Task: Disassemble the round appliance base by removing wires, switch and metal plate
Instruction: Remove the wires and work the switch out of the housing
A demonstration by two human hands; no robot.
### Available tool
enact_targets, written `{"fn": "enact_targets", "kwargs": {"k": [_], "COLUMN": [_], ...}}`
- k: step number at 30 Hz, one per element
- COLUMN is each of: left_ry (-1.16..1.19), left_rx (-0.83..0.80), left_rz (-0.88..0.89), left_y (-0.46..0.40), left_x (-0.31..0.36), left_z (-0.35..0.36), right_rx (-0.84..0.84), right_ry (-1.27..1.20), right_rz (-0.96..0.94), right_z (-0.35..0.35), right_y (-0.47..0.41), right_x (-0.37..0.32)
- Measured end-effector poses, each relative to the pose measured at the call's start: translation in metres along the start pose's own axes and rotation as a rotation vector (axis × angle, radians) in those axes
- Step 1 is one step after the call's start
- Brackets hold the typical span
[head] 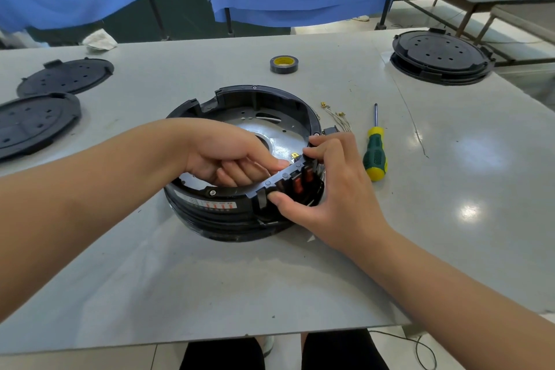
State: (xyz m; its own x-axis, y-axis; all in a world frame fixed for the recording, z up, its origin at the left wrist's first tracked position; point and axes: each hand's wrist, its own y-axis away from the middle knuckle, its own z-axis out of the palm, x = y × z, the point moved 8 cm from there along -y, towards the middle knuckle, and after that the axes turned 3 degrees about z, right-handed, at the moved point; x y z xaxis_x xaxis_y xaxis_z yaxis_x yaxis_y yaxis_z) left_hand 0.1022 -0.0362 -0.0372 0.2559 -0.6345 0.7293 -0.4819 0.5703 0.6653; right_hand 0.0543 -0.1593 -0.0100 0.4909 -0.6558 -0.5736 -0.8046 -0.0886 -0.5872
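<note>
round appliance base point(228, 213), open side up, near the middle of the grey table point(300, 279); the metal plate point(279, 138) is seated inside it. the switch point(303, 182), with two red rockers, sits in the near-right wall. the left hand point(228, 156) reaches inside the base, fingers curled behind the switch housing; whether they pinch a part cannot be told. the right hand point(327, 189) grips the wall from outside, thumb low beside the switch and fingertips over the rim above it. step in hand, as judged: freeing the switch from its slot. loose wires point(338, 119) with brass terminals lie on the table just beyond the base, so wire removal appears at least partly done. the next move likely calls for pressing the switch's catches and pushing it out, then unscrewing the plate with the screwdriver point(374, 150) lying to the right. farther out: a tape roll point(283, 64), and black round covers point(64, 75) at left and far right.
</note>
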Motion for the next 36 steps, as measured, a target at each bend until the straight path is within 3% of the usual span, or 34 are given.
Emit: {"fn": "enact_targets", "kwargs": {"k": [36], "left_ry": [0.121], "left_rx": [-0.082], "left_rz": [-0.013], "left_y": [-0.0085], "left_x": [-0.0025], "left_z": [0.0008], "right_rx": [0.008], "right_ry": [0.006], "right_rz": [-0.022], "right_z": [0.0012], "right_y": [-0.0008], "right_x": [0.0026]}}
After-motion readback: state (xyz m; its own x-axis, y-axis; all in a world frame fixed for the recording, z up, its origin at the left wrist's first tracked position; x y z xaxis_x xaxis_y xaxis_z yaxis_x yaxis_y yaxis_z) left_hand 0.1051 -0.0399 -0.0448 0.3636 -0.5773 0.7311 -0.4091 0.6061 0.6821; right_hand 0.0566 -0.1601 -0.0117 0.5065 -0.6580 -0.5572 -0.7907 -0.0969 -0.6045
